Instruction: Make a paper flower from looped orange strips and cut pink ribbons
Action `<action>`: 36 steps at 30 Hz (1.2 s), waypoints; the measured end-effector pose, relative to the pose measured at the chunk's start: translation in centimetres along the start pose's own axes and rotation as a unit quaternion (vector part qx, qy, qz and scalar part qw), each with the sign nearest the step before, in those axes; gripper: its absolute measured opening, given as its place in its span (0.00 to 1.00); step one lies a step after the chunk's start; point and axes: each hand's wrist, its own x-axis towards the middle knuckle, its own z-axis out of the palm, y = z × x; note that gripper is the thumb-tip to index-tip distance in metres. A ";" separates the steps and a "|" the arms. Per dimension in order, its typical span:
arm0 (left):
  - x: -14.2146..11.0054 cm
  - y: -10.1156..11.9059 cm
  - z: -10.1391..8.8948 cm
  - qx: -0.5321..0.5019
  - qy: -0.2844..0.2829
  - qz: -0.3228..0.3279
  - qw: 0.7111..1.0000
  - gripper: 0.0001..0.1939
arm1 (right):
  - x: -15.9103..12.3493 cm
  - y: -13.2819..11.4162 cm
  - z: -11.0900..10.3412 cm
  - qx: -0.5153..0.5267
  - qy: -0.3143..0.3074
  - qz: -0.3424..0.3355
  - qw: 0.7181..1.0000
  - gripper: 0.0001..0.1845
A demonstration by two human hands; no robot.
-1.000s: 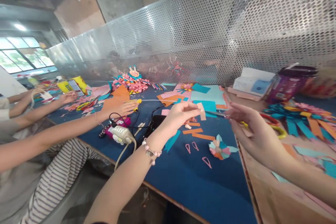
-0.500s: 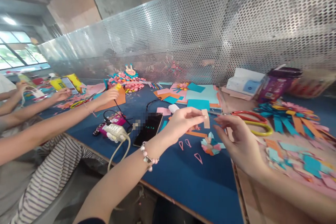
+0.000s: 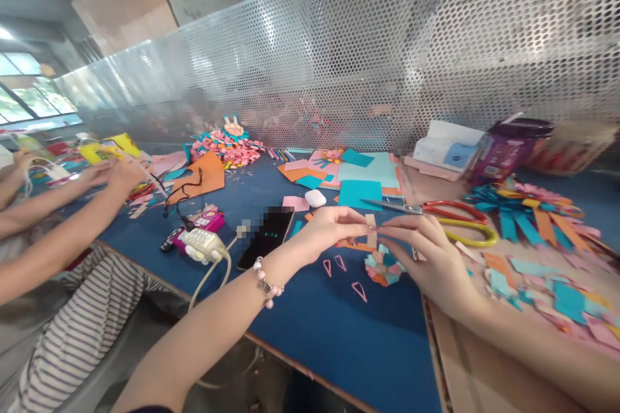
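Pale paper strip (image 3: pixel 371 241) is pinched in the left hand (image 3: pixel 369 230), and the right hand (image 3: pixel 378 231) seemingly grips it too.

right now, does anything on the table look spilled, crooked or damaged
Nothing looks clearly spilled or damaged. The untidiest part nearby is the paper scraps to the right of the right hand: they overlap at all angles, though that may just be cutting waste.

A pink beaded bracelet (image 3: pixel 267 284) rings the left wrist (image 3: pixel 275 270), the sleeve (image 3: pixel 151 409) dark.
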 end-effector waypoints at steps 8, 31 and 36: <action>0.0 -0.4 0.4 -0.038 -0.037 -0.023 0.998 0.13 | -0.6 0.4 0.0 -0.003 -0.016 -0.022 1.000 0.10; 0.0 -0.4 0.6 -0.088 -0.072 0.014 0.993 0.14 | -0.7 -2.0 0.0 0.181 -0.029 0.221 0.958 0.05; -0.1 -0.4 0.6 -0.065 -0.058 0.007 0.996 0.13 | -0.8 -2.3 0.0 0.198 -0.023 0.233 0.952 0.05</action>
